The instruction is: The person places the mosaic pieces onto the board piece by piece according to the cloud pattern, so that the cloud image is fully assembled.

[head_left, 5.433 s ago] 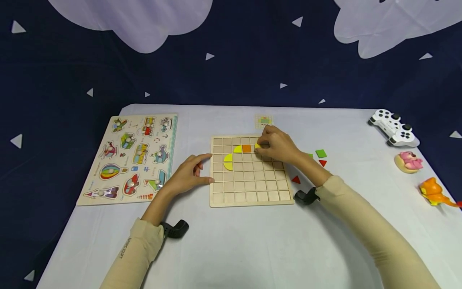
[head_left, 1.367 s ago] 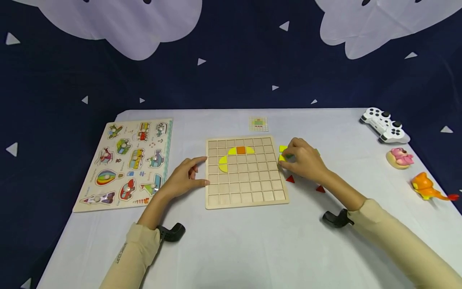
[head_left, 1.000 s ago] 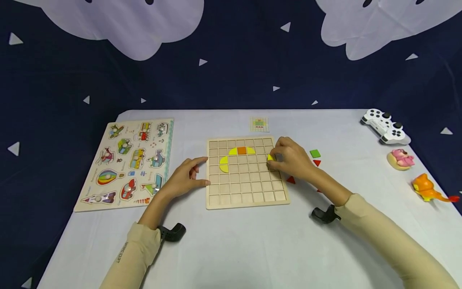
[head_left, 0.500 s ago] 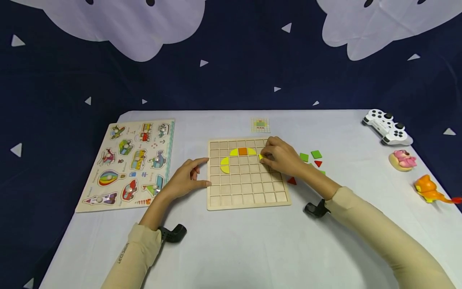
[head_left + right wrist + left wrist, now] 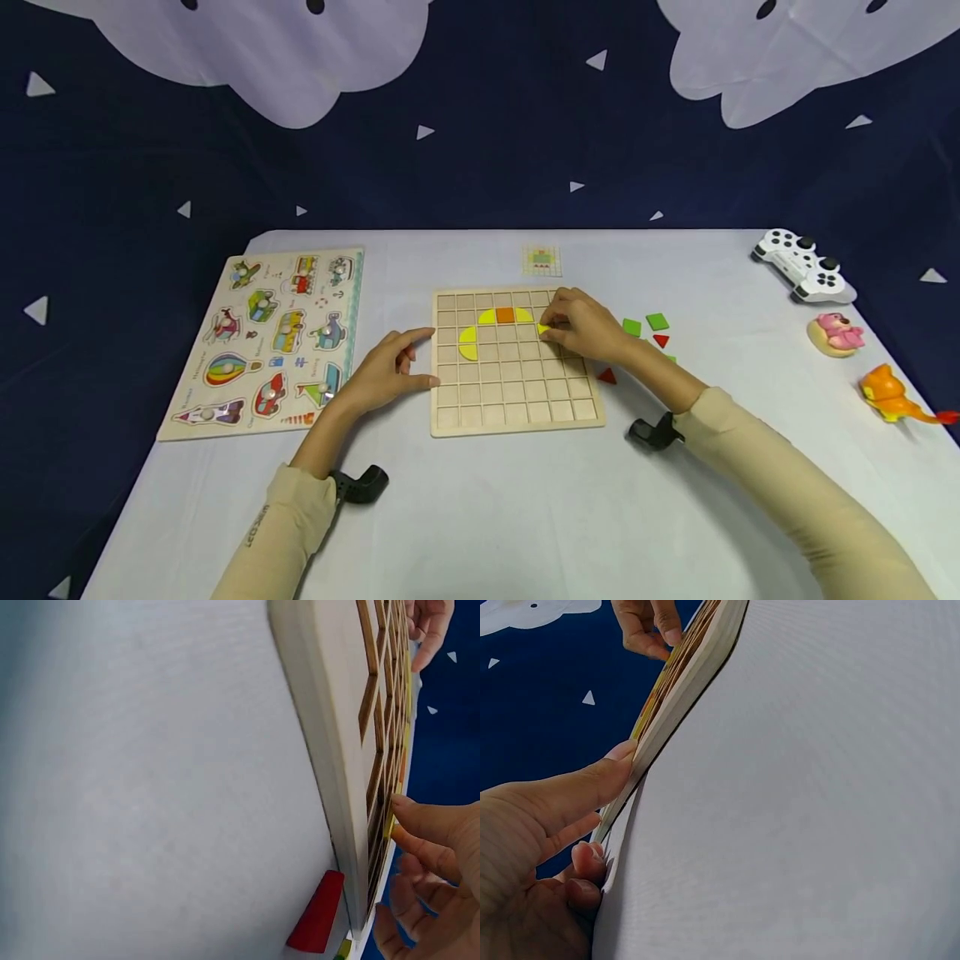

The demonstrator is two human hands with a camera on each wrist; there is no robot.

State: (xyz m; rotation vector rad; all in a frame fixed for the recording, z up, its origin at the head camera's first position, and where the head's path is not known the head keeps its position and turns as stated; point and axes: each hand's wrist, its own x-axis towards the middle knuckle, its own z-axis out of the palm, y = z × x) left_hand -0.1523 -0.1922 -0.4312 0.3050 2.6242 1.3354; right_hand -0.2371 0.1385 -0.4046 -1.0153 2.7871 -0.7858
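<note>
1. Looks partly done: holds, in cells of the wooden grid board (image 5: 517, 429), an orange square (image 5: 506, 315) between two yellow quarter-rounds (image 5: 487, 317), plus a yellow half-round shape (image 5: 468, 342) lower left, spanning two cells.
2. Pinches another yellow piece (image 5: 542, 329) between fingers of the right hand (image 5: 581, 325), at a cell right of the orange square and lower; cannot tell if seated.
3. Touches the board's left edge with thumb and forefinger of the left hand (image 5: 390, 367), spread wide, grasping nothing.
4. Seems left to place: green squares (image 5: 657, 322) and red triangles (image 5: 661, 341), loose on the bench (image 5: 510, 517), right of the board, some partly hidden.
5. Leaves most cells bare, including all lower rows.
6. Holds, in the peg puzzle board (image 5: 225, 430) far left, vehicle-shaped picture pieces (image 5: 288, 331).
</note>
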